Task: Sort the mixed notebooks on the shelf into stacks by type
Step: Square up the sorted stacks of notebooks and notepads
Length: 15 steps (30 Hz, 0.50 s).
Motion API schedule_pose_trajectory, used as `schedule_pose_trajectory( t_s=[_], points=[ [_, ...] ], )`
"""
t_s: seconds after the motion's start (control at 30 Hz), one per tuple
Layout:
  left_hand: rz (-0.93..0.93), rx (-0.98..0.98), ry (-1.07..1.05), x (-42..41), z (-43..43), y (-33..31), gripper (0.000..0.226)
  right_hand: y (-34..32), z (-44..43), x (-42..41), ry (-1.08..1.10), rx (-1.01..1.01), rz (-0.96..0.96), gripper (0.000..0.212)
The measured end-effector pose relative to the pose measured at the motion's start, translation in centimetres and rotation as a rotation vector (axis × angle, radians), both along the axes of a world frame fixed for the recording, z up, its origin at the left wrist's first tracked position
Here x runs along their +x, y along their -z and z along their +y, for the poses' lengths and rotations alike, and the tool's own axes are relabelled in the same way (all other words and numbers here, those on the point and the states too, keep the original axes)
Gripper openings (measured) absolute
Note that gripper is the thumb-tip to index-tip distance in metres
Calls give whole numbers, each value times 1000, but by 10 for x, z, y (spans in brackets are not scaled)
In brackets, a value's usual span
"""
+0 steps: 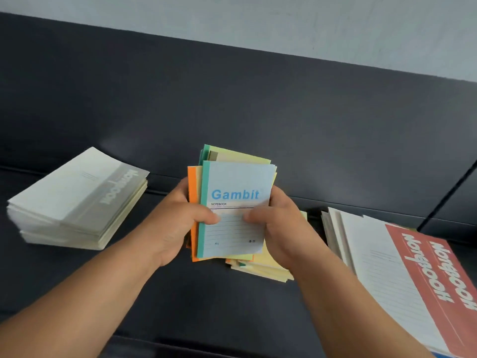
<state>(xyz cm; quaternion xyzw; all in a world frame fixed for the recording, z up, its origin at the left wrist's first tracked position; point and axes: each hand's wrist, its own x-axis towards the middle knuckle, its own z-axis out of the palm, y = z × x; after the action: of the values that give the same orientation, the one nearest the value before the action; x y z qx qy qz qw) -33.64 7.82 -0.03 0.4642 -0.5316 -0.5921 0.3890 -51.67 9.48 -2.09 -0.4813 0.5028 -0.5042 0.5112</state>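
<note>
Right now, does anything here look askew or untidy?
Yes. The bundle of Gambit notebooks held by the left hand and right hand is uneven, edges fanned out. The red-banded notebooks at right are splayed. The pale stack at left leans slightly.

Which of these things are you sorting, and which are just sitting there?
Being sorted: small Gambit notebooks held by left hand and right hand; yellow pile beneath; grey-white stack; red stack.

Just there: dark shelf, pale wall.
</note>
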Motion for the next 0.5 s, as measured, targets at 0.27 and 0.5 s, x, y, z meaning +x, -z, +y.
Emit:
schedule_pose_trajectory(
  t_s=[0.27, 0.5],
  points=[
    [0, -43, -86, 63, -8, 34, 60, 25, -12, 62, -68, -71, 11, 56],
    [76, -14, -63, 76, -12, 58, 94, 39, -7, 75, -128, -35, 64, 67]
  ],
)
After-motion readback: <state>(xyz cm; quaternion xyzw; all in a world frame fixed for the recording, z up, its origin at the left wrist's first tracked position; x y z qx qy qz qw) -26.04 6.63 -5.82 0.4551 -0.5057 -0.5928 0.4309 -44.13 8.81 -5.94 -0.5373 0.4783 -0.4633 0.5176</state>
